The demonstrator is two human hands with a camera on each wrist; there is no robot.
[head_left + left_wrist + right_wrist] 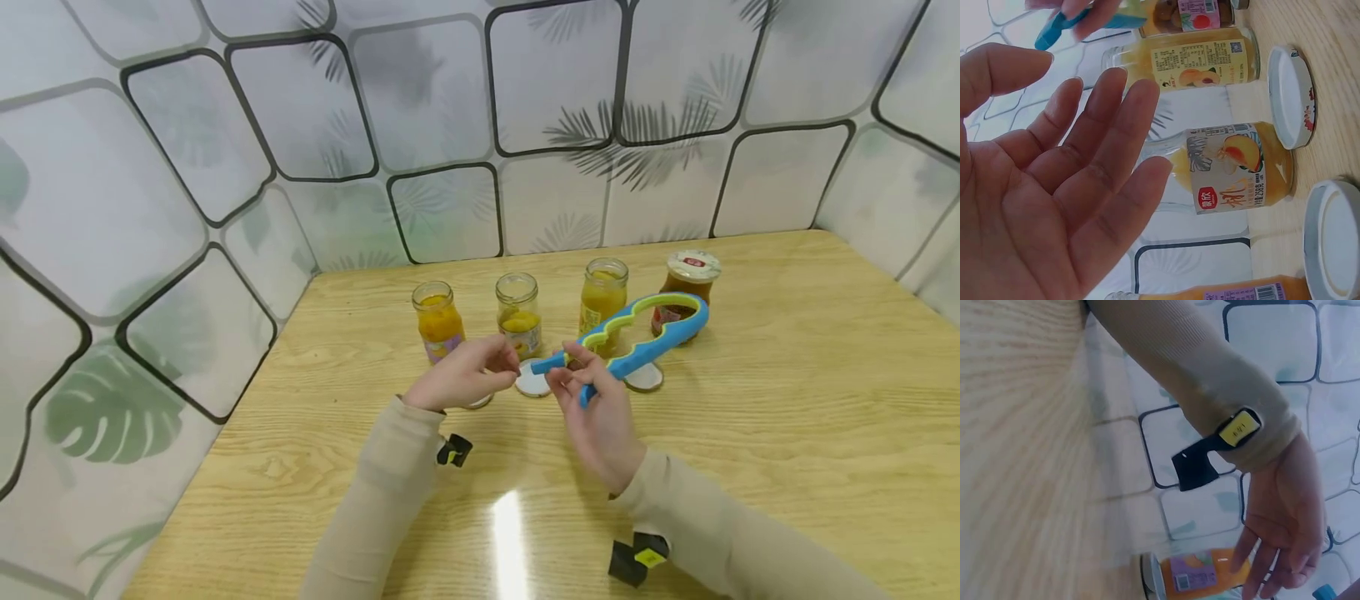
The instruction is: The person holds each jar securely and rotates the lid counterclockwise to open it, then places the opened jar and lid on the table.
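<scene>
My right hand [600, 408] pinches a blue and yellow-green jar opener [663, 329] by its handle ends, its scalloped loop pointing right. My left hand [472, 371] is empty, its fingers loosely bent, just left of the opener's tip; its palm [1029, 206] faces the left wrist camera. Behind the hands stand an uncapped jar of orange fruit [440, 327], an uncapped peach jar [520, 321] and an uncapped jar of yellow fruit [603, 292]. At the right end, a dark fruit jar [678, 290] wears its white lid [693, 265].
White lids lie on the wooden table [787, 417] before the open jars: one lid [534, 382] in the middle, another lid [645, 377] under the opener, and a third lid [482, 401] partly behind the left hand. A patterned wall [442, 100] rises behind the table.
</scene>
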